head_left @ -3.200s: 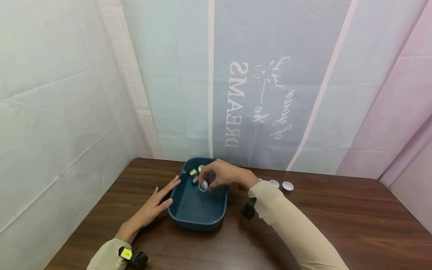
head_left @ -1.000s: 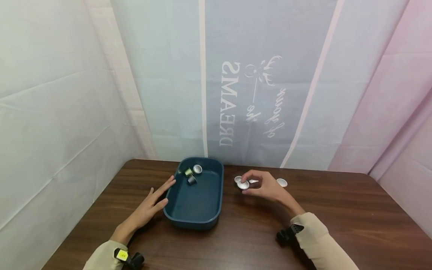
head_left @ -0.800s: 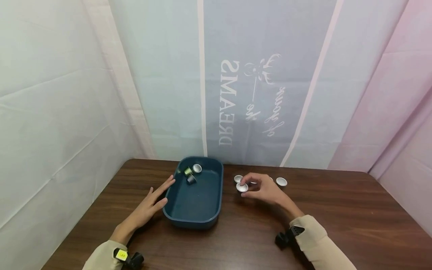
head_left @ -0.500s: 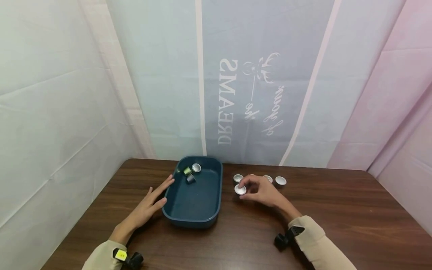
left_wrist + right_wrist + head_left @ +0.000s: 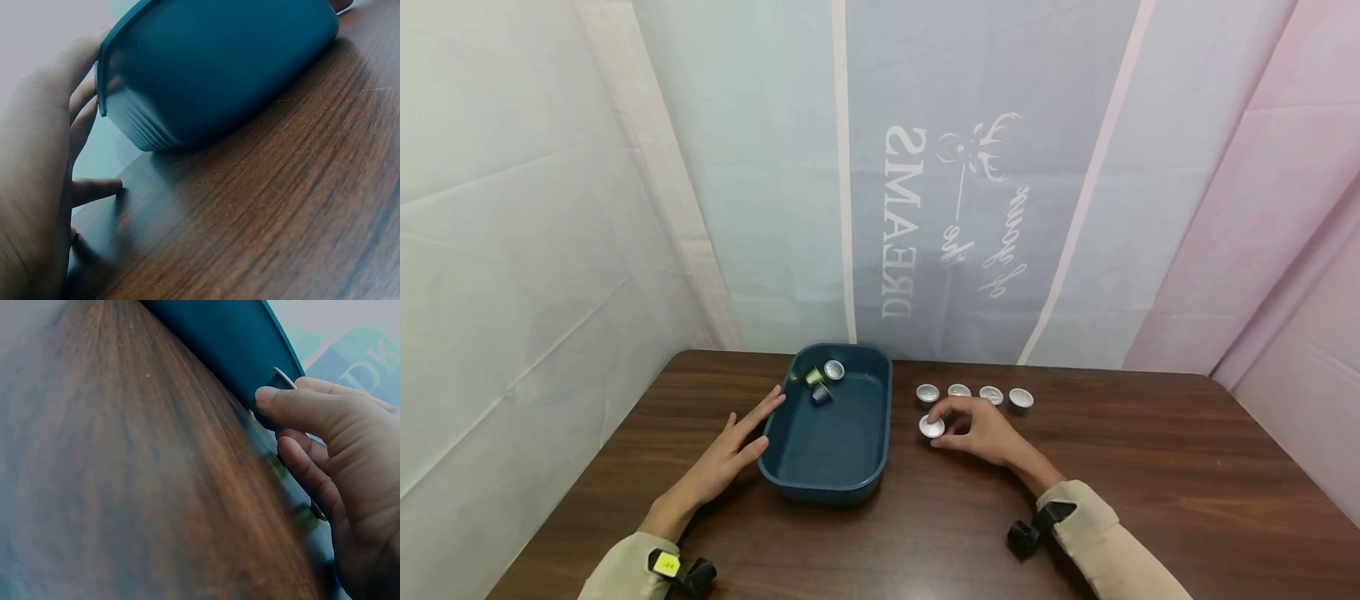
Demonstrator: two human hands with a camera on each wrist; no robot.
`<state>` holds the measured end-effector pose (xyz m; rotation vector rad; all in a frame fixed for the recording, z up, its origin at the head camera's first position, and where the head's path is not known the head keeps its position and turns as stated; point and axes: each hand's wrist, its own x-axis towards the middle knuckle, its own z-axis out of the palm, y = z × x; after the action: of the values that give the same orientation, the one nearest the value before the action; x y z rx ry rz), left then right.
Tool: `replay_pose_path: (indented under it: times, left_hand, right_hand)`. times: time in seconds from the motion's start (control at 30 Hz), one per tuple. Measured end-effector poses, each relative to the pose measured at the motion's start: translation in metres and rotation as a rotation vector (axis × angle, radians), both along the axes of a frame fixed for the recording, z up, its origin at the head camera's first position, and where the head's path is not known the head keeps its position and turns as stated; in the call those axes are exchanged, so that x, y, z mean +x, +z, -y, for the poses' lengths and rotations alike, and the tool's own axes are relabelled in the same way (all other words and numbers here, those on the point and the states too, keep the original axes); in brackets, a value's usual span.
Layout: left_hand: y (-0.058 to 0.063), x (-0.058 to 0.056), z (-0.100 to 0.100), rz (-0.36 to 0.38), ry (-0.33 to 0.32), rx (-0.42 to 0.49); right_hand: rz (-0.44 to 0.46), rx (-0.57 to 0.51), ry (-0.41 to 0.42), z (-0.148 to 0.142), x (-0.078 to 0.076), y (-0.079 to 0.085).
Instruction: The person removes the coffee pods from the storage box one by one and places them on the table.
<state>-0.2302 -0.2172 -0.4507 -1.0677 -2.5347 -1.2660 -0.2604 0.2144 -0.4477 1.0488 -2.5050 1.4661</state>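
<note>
Silver-topped pod, lid up, is pinched between thumb and fingers of the right hand, just off the right edge of the tub and toward the back edge of the table; whether its base touches the wood cannot be told. Behind it, near the table's back edge, stands a row of pods, four in all, lids up, the middle two partly hidden by the hand. Toward the tub's back left corner are three more: a lid-up pod, a green pod and a dark pod, the last two tipped over. The left hand grasps nothing; its fingers lie stretched out, tips at the tub's left rim. Trouble could come from several sides, I judge. The pinch is on a small, tapering thing, so loose fingers could let it slip or tilt. The right knuckles are near the row — a careless turn of the wrist could topple a pod there. Too firm a push from the left fingertips could slide the tub toward the right hand, and a jolt might set the tipped pods rolling.
</note>
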Motion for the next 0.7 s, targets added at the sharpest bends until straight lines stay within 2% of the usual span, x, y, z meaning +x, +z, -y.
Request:
replay_pose_path:
  times: [0.27,0.7]
  left_hand:
    - [0.0011,0.0004,-0.0006,0.002,0.006,0.001]
    - [0.0042,0.0026,-0.0015,0.020,0.004,0.005]
  right_hand:
    - [-0.040,0.002,0.000,-0.0007,0.0008,-0.0026]
    - [-0.039,0.021,-0.009,-0.0005,0.0004,-0.0053]
